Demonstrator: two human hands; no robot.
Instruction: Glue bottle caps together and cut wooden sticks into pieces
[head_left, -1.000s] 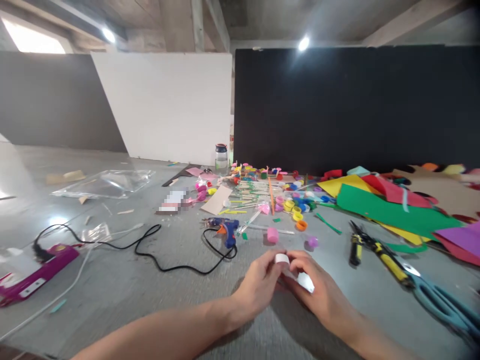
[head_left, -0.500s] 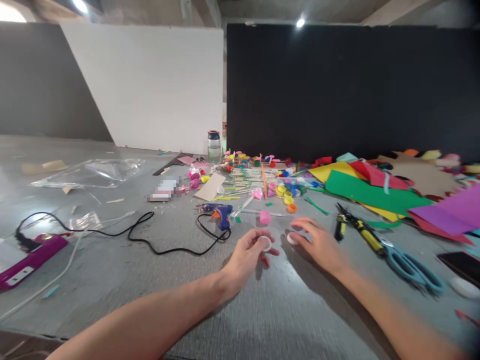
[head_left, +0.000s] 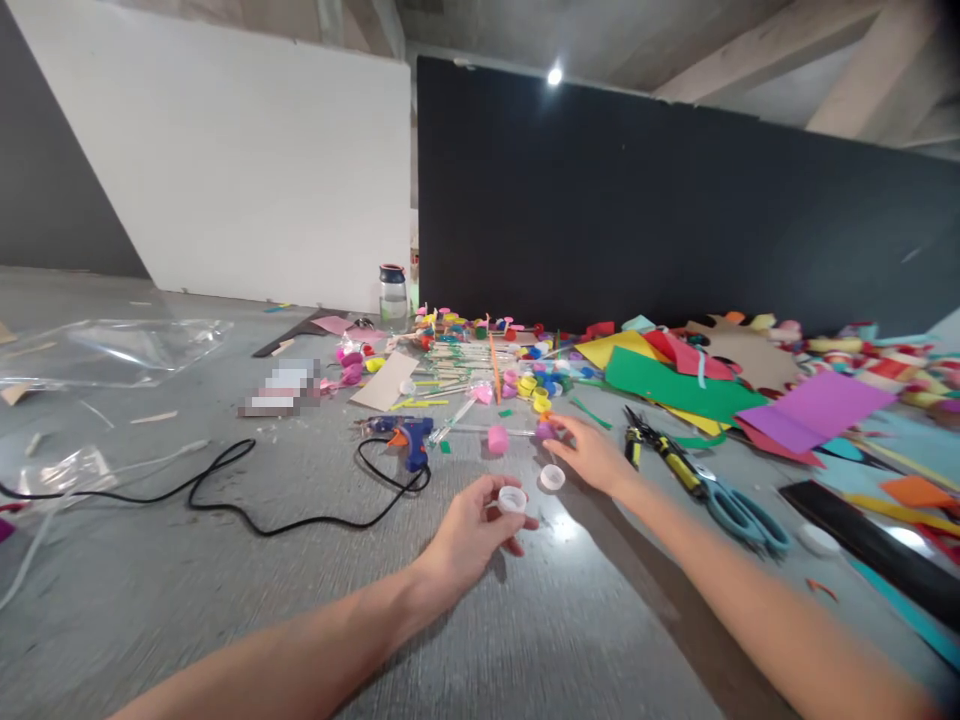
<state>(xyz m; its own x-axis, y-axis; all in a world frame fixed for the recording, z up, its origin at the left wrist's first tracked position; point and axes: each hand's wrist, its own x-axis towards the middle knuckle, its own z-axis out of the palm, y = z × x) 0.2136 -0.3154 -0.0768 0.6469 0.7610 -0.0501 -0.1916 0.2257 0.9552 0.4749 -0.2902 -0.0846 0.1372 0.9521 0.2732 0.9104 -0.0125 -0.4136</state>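
Perhaps the right hand (head_left: 598,461), its grip on the purple cap (head_left: 545,431) unclear, could nudge the loose cap (head_left: 553,478) just beside it on the table (head_left: 600,620), well clear of the left hand (head_left: 459,532) pinching a white cap (head_left: 512,499)

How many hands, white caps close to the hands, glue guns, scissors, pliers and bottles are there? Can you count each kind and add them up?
Hands: 2
White caps close to them: 2
Glue gun: 1
Scissors: 1 pair
Pliers: 1 pair
Bottle: 1
Total: 8
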